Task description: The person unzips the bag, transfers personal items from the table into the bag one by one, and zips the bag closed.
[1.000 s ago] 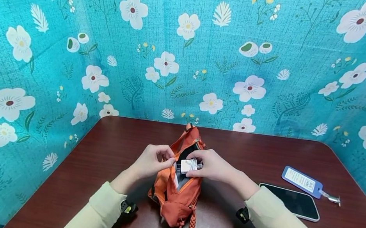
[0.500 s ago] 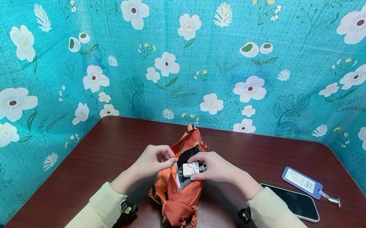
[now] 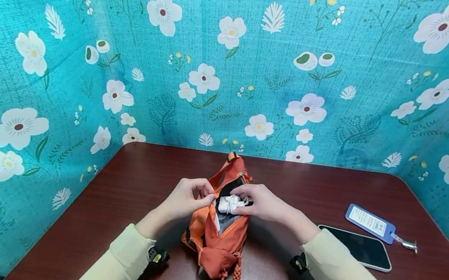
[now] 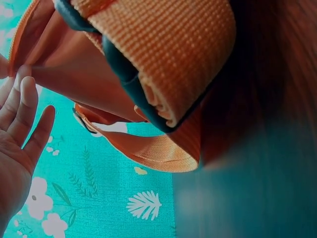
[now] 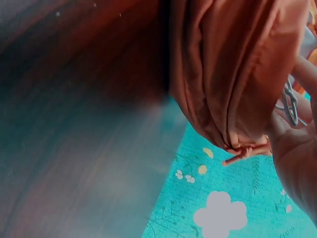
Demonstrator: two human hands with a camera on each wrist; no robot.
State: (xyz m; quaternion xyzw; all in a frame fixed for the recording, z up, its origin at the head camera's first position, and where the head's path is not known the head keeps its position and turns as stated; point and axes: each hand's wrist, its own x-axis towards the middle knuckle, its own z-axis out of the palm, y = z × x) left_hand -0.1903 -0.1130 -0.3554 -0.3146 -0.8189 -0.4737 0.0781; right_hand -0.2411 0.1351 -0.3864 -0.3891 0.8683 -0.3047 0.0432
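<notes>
An orange-red zip bag (image 3: 217,260) lies lengthwise on the table in the head view, its zipped mouth spread to show a dark grey lining. My left hand (image 3: 185,199) pinches the left edge of the mouth between thumb and fingers. Within the mouth, my right hand (image 3: 264,204) holds a white charger (image 3: 225,204) with its white cable wound round it. In the left wrist view, fingers grip the bag's zip edge beside a wide orange strap (image 4: 173,49). Folds of bag fabric hide most of the charger in the right wrist view, where only cable loops (image 5: 290,101) show.
A smartphone (image 3: 358,248) lies to the right on the dark red table (image 3: 282,279), partly behind the right sleeve. Beyond it is a blue card holder (image 3: 370,223) with a metal clip. Braided pulls (image 3: 236,277) hang from the bag's near end. A floral cloth (image 3: 236,64) stands behind.
My right hand shifted slightly right with the charger, then back left, and the charger has turned a little in the fingers. The left hand keeps its hold on the bag's edge.
</notes>
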